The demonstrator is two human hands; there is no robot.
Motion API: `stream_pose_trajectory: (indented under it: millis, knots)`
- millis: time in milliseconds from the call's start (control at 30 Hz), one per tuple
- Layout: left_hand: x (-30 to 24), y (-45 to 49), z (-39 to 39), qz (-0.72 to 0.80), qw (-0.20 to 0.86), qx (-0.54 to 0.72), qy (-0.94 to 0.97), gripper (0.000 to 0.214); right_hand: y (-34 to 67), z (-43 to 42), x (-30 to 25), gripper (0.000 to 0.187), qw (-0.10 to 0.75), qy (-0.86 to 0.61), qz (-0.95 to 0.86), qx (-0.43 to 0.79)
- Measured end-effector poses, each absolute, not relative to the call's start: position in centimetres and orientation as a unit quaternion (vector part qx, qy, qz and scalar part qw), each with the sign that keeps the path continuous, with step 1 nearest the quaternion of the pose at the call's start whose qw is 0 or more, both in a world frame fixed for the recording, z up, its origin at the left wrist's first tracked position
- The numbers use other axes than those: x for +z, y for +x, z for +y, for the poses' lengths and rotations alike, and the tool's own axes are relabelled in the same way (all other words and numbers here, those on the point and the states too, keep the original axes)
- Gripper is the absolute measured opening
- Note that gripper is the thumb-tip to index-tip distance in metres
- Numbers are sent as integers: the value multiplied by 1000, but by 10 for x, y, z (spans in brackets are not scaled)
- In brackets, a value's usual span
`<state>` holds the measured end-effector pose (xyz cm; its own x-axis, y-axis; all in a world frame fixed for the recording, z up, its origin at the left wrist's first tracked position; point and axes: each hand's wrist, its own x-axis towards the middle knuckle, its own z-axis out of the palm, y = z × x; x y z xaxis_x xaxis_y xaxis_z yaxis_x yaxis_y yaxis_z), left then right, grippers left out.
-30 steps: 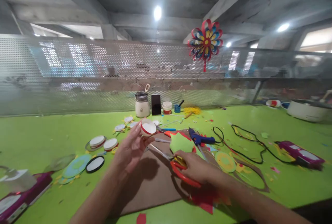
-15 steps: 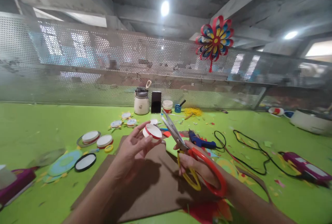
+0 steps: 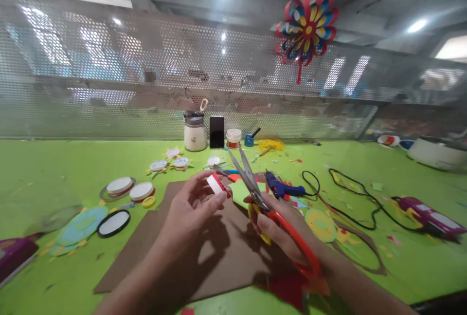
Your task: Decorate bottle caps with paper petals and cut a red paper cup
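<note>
My left hand [image 3: 189, 210] pinches a small white round cap with a red band [image 3: 216, 184] between thumb and fingers, tilted on edge. My right hand [image 3: 280, 230] grips scissors [image 3: 255, 188] with a red and a yellow handle, blades parted and pointing up and away, just right of the cap. Both hands hover over a brown cardboard sheet [image 3: 204, 256] on the green table [image 3: 44, 169].
Left lie several round lids [image 3: 141, 191], a black-rimmed disc [image 3: 114, 222] and blue paper circles [image 3: 78, 225]. A blue glue gun [image 3: 282, 189] with black cord [image 3: 350, 193], a jar [image 3: 194, 132], a phone [image 3: 216, 132] and small cups stand behind. Purple staplers sit at both sides. A perforated metal screen [image 3: 109, 76] bounds the back.
My right hand lifted the scissors off the table and brought them up beside the cap. My left hand turned the cap from mouth-up onto its edge. The view tilted down a little.
</note>
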<state>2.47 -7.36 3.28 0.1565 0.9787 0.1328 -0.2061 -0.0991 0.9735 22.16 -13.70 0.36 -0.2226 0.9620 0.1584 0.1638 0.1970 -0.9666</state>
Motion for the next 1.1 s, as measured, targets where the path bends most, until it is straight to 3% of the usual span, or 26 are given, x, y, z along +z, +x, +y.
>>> stream_pose_trajectory:
  millis: [200, 367, 600, 833, 1033, 1100]
  knots:
    - [34, 31, -80, 382, 582, 531, 482, 67, 220, -143, 12, 33, 417, -455, -693, 372]
    - [36, 34, -86, 382, 583, 535, 477, 52, 223, -143, 6, 33, 382, -477, -713, 344]
    - [33, 31, -82, 381, 559, 535, 505, 60, 216, -147, 15, 27, 354, -512, -719, 308]
    - [46, 40, -101, 406, 556, 536, 488, 43, 211, -148, 22, 29, 351, -521, -725, 283]
    - [40, 31, -84, 398, 564, 515, 508, 57, 211, -149, 22, 29, 337, -538, -729, 257]
    - [40, 27, -84, 402, 581, 478, 522, 53, 211, -150, 20, 30, 339, -540, -732, 240]
